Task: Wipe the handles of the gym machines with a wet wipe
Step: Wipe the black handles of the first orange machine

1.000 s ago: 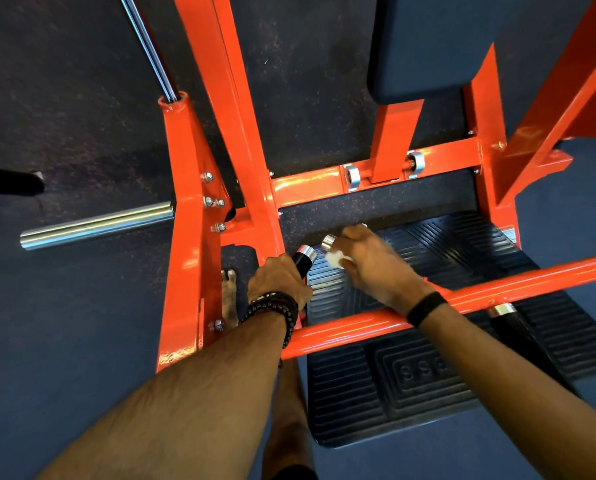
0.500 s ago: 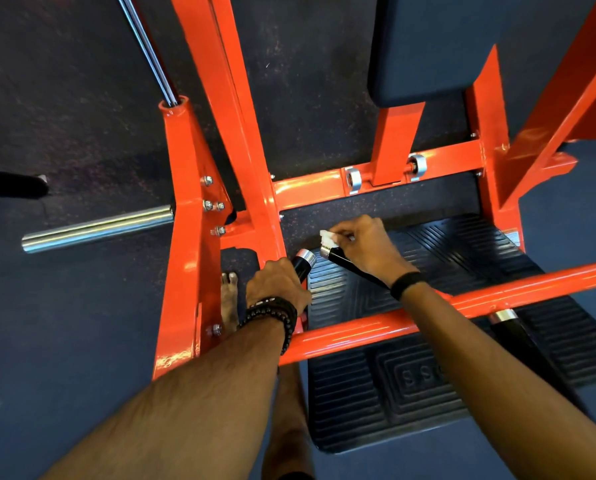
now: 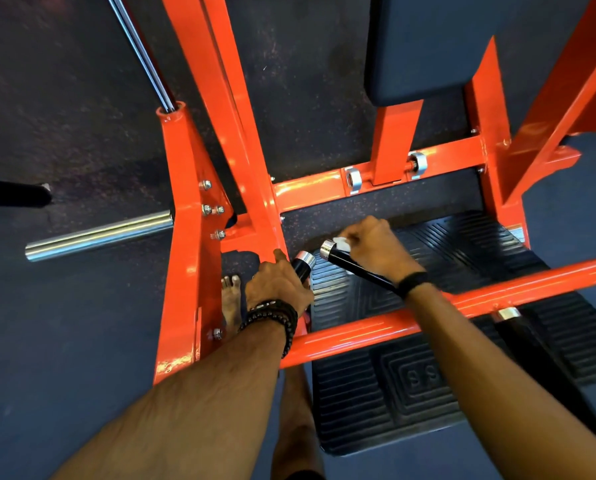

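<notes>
Your left hand (image 3: 278, 285) grips one black handle (image 3: 301, 265). Just right of it, your right hand (image 3: 376, 249) pinches the wet wipe (image 3: 341, 242) against the second handle (image 3: 353, 266) near its chrome cap. The small wad could slip off, leaving the shaft unwiped.

Dim floor (image 3: 64, 116), glare streaks on orange frame (image 3: 324, 188), wide-angle bending at edges.

Two hands (image 3: 279, 285) (image 3: 376, 247), three handles (image 3: 303, 265) (image 3: 355, 266) (image 3: 518, 327), one wipe (image 3: 341, 242)
</notes>
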The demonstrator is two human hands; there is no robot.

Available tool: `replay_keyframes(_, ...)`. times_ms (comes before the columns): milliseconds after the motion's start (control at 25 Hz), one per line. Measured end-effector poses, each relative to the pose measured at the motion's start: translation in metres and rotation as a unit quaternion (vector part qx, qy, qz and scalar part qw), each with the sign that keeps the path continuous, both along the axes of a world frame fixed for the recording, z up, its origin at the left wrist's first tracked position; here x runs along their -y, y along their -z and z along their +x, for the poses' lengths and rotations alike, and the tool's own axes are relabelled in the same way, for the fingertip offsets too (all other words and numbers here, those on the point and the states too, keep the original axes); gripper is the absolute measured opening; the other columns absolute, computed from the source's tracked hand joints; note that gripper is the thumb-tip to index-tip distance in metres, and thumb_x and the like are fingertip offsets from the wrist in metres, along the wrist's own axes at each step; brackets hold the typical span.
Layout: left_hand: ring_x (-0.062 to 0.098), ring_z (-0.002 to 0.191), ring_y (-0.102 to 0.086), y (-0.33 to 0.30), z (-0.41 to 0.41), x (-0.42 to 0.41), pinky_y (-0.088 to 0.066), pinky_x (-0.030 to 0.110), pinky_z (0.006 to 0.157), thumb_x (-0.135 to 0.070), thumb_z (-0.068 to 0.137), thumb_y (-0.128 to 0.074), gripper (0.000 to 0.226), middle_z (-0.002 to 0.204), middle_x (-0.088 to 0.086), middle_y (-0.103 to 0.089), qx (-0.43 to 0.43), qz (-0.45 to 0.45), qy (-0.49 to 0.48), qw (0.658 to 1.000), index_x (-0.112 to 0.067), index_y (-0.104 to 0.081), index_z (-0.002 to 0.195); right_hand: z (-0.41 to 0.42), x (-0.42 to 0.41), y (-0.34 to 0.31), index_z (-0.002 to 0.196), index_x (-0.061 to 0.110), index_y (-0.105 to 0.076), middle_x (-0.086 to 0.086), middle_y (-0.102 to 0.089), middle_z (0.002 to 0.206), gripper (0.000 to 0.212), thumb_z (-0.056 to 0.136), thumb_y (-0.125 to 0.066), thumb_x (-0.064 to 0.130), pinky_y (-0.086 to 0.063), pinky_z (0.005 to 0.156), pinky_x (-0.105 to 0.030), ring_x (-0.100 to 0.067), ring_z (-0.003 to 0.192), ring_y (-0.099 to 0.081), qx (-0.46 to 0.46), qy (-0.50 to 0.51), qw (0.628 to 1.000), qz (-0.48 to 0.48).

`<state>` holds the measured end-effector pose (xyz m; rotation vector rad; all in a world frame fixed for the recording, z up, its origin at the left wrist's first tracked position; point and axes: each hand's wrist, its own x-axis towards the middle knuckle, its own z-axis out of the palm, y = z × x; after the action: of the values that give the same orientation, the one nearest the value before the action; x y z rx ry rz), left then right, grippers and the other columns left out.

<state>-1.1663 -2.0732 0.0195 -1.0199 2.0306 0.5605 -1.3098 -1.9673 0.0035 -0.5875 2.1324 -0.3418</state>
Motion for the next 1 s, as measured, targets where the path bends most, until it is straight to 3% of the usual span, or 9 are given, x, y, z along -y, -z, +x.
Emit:
replay_keyframes(80, 0.035, 0.112, -0.062, 0.005, 0.001, -0.001, -0.051, 0.044, 0.085, -0.047, 0.087, -0.059, 0.075, 0.124, 0.013, -0.061, -0.004, 0.000, -0.002, 1.000, -0.014, -0.030, 0.148, 0.009, 0.008, 0.006, 0.094, 0.010, -0.077, -0.017, -0.073, 0.099, 0.025, 0.087, -0.055, 0.002, -0.053, 0.087, -0.033, -0.029, 0.096, -0.067, -0.015, 0.022, 1.000, -0.014)
replay_keyframes(160, 0.035, 0.111, -0.061, 0.008, 0.002, -0.001, -0.051, 0.045, 0.084, -0.047, 0.087, -0.059, 0.074, 0.124, 0.013, -0.060, -0.005, -0.001, -0.001, 1.000, -0.014, -0.031, 0.147, -0.003, -0.011, -0.005, 0.092, 0.011, -0.076, -0.013, -0.073, 0.093, 0.023, 0.088, -0.054, 0.002, -0.050, 0.081, -0.027, -0.024, 0.092, -0.067, -0.008, -0.012, 1.000, 0.010)
replay_keyframes(280, 0.035, 0.112, -0.061, 0.008, 0.002, -0.001, -0.051, 0.044, 0.084, -0.045, 0.087, -0.059, 0.072, 0.124, 0.013, -0.059, -0.007, -0.003, 0.001, 1.000, -0.013, -0.033, 0.146, -0.032, -0.053, -0.045, 0.068, 0.020, -0.073, 0.010, -0.059, 0.059, 0.032, 0.089, -0.056, 0.002, -0.040, 0.065, -0.027, -0.001, 0.058, -0.053, 0.076, -0.059, 0.994, 0.042)
replay_keyframes(360, 0.035, 0.112, -0.061, 0.008, 0.001, -0.001, -0.051, 0.043, 0.084, -0.044, 0.088, -0.059, 0.067, 0.124, 0.013, -0.060, -0.014, -0.008, 0.000, 1.000, -0.011, -0.037, 0.143, -0.040, -0.057, -0.053, 0.051, 0.024, -0.060, 0.014, -0.048, 0.047, 0.045, 0.090, -0.055, 0.003, -0.038, 0.059, -0.026, 0.002, 0.047, -0.044, 0.110, -0.052, 0.991, 0.058)
replay_keyframes(440, 0.035, 0.111, -0.062, 0.009, 0.002, -0.002, -0.050, 0.042, 0.084, -0.043, 0.089, -0.059, 0.061, 0.122, 0.013, -0.061, -0.024, -0.009, -0.004, 1.000, -0.010, -0.042, 0.137, -0.031, -0.033, -0.042, 0.055, 0.019, -0.062, 0.010, -0.056, 0.056, 0.038, 0.091, -0.054, 0.008, -0.041, 0.056, -0.021, 0.000, 0.055, -0.050, 0.087, -0.056, 0.992, 0.070)
replay_keyframes(600, 0.033, 0.104, -0.064, 0.013, 0.004, -0.002, -0.051, 0.042, 0.081, -0.042, 0.086, -0.061, 0.051, 0.114, 0.009, -0.064, -0.028, -0.010, -0.012, 0.999, -0.012, -0.049, 0.125, -0.005, 0.011, 0.004, 0.092, 0.000, -0.071, -0.019, -0.070, 0.097, 0.025, 0.088, -0.051, 0.014, -0.047, 0.075, -0.025, -0.025, 0.087, -0.066, 0.100, 0.035, 0.992, 0.062)
replay_keyframes(680, 0.034, 0.104, -0.064, 0.014, 0.004, -0.002, -0.050, 0.042, 0.081, -0.042, 0.086, -0.061, 0.049, 0.114, 0.010, -0.064, -0.027, -0.008, -0.012, 1.000, -0.012, -0.050, 0.123, -0.014, -0.002, -0.004, 0.079, 0.001, -0.068, -0.016, -0.068, 0.083, 0.025, 0.092, -0.051, 0.014, -0.043, 0.066, -0.026, -0.020, 0.073, -0.060, 0.125, 0.033, 0.989, 0.073)
replay_keyframes(800, 0.034, 0.102, -0.064, 0.015, 0.003, -0.002, -0.050, 0.041, 0.079, -0.043, 0.086, -0.062, 0.044, 0.111, 0.010, -0.065, -0.035, -0.017, -0.012, 0.999, -0.013, -0.052, 0.116, -0.038, -0.047, -0.033, 0.058, 0.015, -0.052, 0.002, -0.044, 0.052, 0.036, 0.094, -0.054, 0.014, -0.032, 0.056, -0.027, -0.013, 0.052, -0.039, 0.192, 0.036, 0.974, 0.114)
replay_keyframes(1000, 0.034, 0.102, -0.065, 0.015, 0.004, -0.002, -0.050, 0.043, 0.084, -0.045, 0.083, -0.062, 0.042, 0.109, 0.008, -0.065, -0.031, -0.022, -0.014, 0.999, -0.015, -0.054, 0.112, -0.030, -0.020, -0.024, 0.066, 0.010, -0.055, -0.002, -0.052, 0.061, 0.024, 0.090, -0.050, 0.006, -0.034, 0.048, -0.022, -0.016, 0.056, -0.047, 0.171, 0.025, 0.975, 0.137)
